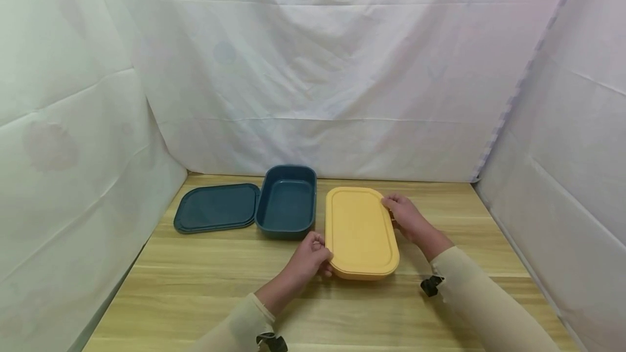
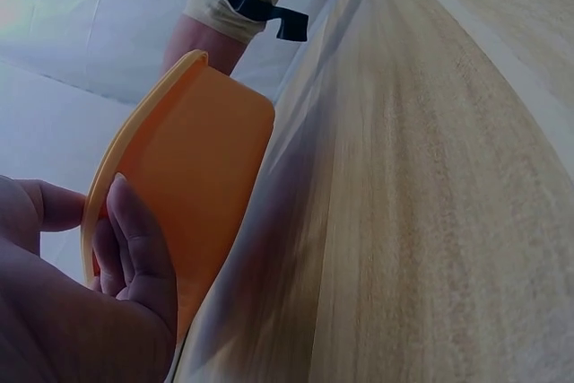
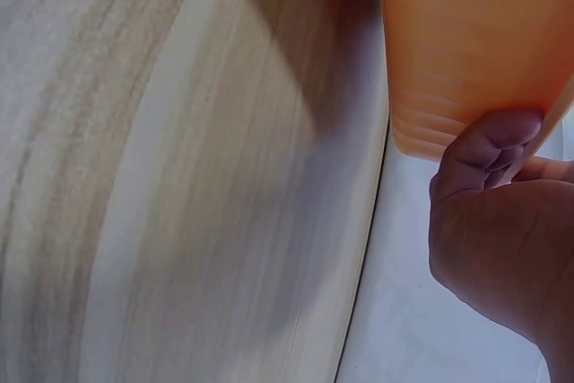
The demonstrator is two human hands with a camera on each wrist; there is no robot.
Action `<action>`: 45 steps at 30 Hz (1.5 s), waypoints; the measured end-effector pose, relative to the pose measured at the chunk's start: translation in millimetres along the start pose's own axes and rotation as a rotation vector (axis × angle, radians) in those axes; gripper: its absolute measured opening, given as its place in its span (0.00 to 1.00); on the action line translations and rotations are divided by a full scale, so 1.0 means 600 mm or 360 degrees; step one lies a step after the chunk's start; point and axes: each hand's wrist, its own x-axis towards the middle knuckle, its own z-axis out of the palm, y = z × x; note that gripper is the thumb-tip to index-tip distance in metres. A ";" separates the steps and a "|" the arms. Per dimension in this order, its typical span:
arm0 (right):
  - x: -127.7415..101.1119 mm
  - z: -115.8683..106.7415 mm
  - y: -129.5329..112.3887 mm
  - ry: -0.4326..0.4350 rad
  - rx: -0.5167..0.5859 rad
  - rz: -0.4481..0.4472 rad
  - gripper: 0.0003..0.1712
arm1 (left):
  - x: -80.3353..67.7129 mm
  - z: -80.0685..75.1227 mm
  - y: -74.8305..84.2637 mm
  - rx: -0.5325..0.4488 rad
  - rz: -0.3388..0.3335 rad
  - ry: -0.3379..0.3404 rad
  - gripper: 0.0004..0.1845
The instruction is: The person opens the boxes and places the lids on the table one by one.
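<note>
A yellow rectangular food container (image 1: 362, 232) with its flat lid on is between my two hands, over the right-middle of the table. My left hand (image 1: 311, 257) pinches the rim at its near left corner. In the left wrist view, the thumb lies on top and the curled fingers (image 2: 139, 239) are under the rim, against the orange-looking side wall (image 2: 202, 159). My right hand (image 1: 406, 216) grips the rim on the far right side, its fingers (image 3: 484, 145) curled beneath the edge. Whether the base touches the table cannot be told.
Left of the yellow container stands a dark teal container (image 1: 287, 205) without a lid, its inside bare. A matching teal lid (image 1: 217, 207) lies flat beside it, close to its left wall. White cloth (image 1: 313, 69) encloses the wooden table (image 1: 195, 297) at the back and sides.
</note>
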 end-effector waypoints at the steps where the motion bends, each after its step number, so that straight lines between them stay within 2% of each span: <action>1: -0.001 0.000 0.000 -0.0005 -0.0004 -0.0001 0.19 | -0.001 -0.001 -0.001 0.0007 0.0000 -0.0005 0.17; 19: -0.015 0.006 0.011 -0.0040 -0.0020 0.0041 0.21 | -0.013 -0.011 -0.010 0.0133 -0.0088 -0.0038 0.15; 30: -0.024 0.004 0.015 -0.0073 -0.0035 0.0033 0.21 | -0.018 -0.014 -0.011 0.0137 -0.0101 -0.0071 0.16; 45: -0.026 0.007 0.024 -0.0040 -0.0080 0.0076 0.20 | -0.026 -0.022 -0.020 0.0135 -0.0147 -0.0154 0.16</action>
